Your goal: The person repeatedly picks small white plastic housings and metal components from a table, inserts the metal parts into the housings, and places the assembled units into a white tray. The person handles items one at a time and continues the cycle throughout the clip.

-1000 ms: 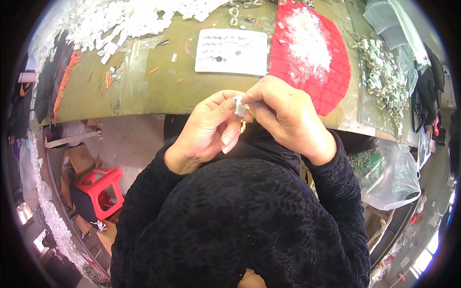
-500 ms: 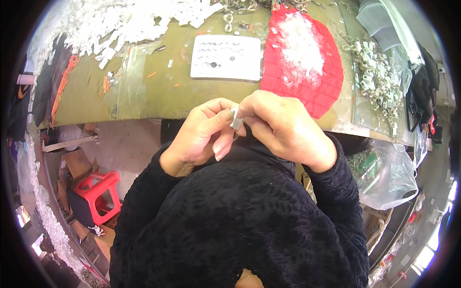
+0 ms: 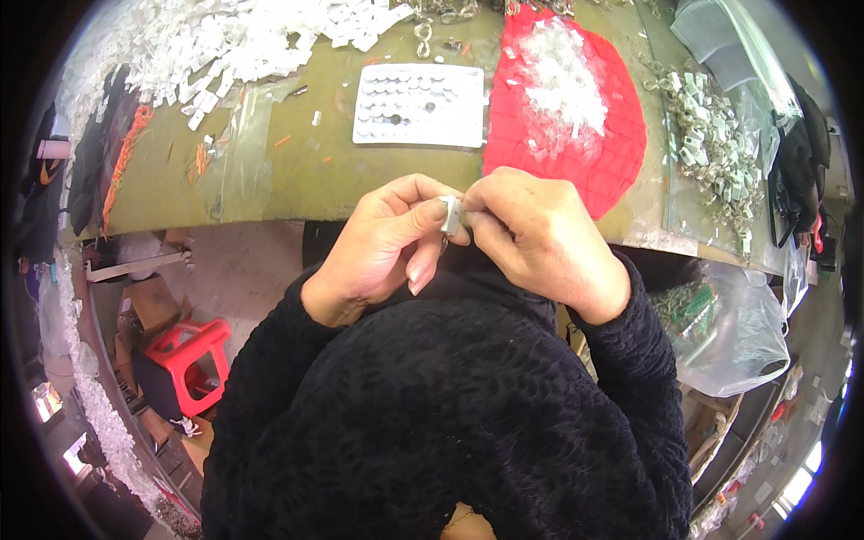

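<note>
Between the thumb and fingers of my left hand, near the table's front edge, is a small white rectangular plastic piece. Something small and metallic hangs under it. My right hand is closed in a pinch against the piece's right side; what its fingertips hold, if anything, is hidden. Just beyond both hands lies a white tray with rows of round button cells, two of them dark. To its right, a red quilted cloth carries a heap of small clear plastic pieces.
A large pile of white plastic pieces covers the far left of the table. At the right are white pieces with metal clasps. Orange cords lie at the left. A red stool and a clear plastic bag are below.
The white piece has moved slightly right and turned more upright in my left hand. My right fingertips have shifted to its right side. The view has tilted slightly.
</note>
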`<state>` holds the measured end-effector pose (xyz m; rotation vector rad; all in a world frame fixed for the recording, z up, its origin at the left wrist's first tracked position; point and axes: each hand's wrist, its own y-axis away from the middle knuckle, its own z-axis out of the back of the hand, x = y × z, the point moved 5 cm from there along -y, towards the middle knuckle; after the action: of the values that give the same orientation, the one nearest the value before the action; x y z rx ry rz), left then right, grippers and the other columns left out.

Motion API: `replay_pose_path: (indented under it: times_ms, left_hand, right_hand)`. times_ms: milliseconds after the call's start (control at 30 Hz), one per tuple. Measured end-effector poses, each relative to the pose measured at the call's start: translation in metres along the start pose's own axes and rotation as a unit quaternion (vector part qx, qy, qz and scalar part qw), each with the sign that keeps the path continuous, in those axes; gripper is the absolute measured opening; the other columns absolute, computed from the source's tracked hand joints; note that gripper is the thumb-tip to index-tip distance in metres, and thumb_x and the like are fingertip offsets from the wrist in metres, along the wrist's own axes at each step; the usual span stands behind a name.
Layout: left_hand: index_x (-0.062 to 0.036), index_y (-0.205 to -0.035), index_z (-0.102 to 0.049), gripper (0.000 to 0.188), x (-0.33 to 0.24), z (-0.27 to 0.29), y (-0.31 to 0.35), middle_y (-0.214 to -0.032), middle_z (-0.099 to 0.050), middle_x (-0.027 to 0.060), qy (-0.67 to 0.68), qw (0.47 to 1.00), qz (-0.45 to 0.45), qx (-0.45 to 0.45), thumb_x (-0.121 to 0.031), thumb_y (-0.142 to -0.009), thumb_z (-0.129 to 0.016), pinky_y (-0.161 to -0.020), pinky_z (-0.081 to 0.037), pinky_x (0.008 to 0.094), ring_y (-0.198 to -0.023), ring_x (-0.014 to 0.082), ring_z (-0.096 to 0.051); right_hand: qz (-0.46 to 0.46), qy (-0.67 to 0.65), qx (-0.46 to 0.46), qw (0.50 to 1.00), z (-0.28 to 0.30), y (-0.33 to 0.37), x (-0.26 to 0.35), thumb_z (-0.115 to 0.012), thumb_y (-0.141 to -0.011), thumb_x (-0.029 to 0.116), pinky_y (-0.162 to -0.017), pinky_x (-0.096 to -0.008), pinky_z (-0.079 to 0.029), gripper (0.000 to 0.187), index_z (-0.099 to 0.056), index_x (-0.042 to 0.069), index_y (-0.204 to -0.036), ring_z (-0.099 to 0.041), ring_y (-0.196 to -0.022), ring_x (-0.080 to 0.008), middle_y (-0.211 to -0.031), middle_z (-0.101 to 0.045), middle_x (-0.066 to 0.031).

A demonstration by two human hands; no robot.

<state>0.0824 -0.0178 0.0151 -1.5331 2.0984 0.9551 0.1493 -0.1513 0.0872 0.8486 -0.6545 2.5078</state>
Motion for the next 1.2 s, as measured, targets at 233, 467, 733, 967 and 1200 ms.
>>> replay_pose_path:
  times_ms: [233,467,733,967,1200]
  left_hand:
    - [0.0025,-0.101,-0.058,0.017,-0.004,-0.011,-0.007,-0.082,-0.064,0.0094,-0.129,0.990,0.024,-0.057,-0.014,-0.098,-0.061,-0.036,-0.040,0.0234,-0.042,0.0105,-0.051]
    - [0.0037,-0.111,-0.054,0.023,-0.027,-0.059,-0.055,-0.093,-0.071,0.0118,-0.216,0.976,-0.010,-0.036,-0.015,-0.098,-0.060,-0.034,-0.036,0.0215,-0.037,0.0072,-0.045]
    - [-0.0051,-0.110,-0.066,0.021,-0.152,-0.009,-0.131,-0.099,-0.070,0.0108,-0.739,0.595,-0.295,-0.108,-0.010,-0.090,-0.060,-0.060,-0.048,0.0306,-0.067,0.0177,-0.061]
    - [-0.0070,-0.091,-0.065,0.012,-0.134,0.025,-0.162,-0.083,-0.063,0.0132,-0.869,0.438,-0.220,-0.065,-0.010,-0.080,-0.066,-0.077,-0.050,0.0420,-0.087,0.0327,-0.064]
    - [-0.0052,-0.088,-0.058,0.008,-0.136,0.022,-0.167,-0.080,-0.060,0.0127,-0.879,0.439,-0.175,-0.060,-0.013,-0.087,-0.060,-0.071,-0.048,0.0400,-0.078,0.0285,-0.062]
  right_hand:
    - [-0.003,0.132,-0.003,0.991,0.001,0.008,0.008,-0.066,-0.078,-0.003,-0.052,-0.0403,-0.048,0.013,-0.054,0.002,-0.079,-0.061,-0.058,-0.0307,-0.069,-0.058,-0.0123]
    - [-0.070,0.099,-0.147,0.982,0.048,0.026,-0.026,-0.070,-0.082,0.010,-0.061,-0.0394,-0.053,0.034,-0.059,0.002,-0.112,-0.068,-0.073,-0.0320,-0.084,-0.065,-0.0156]
    - [-0.286,0.414,-0.356,0.787,0.215,0.065,-0.085,-0.063,-0.094,0.021,-0.093,-0.0352,-0.049,0.048,-0.051,0.004,-0.137,-0.065,-0.109,-0.0225,-0.119,-0.066,-0.0201]
    - [-0.163,0.229,-0.319,0.905,0.136,0.058,-0.073,-0.071,-0.087,0.009,-0.090,-0.0356,-0.052,0.031,-0.066,0.001,-0.116,-0.067,-0.101,-0.0270,-0.107,-0.070,-0.0147]
    - [-0.123,0.115,-0.218,0.961,0.084,0.021,-0.067,-0.068,-0.088,0.006,-0.088,-0.0341,-0.051,0.021,-0.067,0.000,-0.109,-0.067,-0.098,-0.0243,-0.103,-0.070,-0.0130]
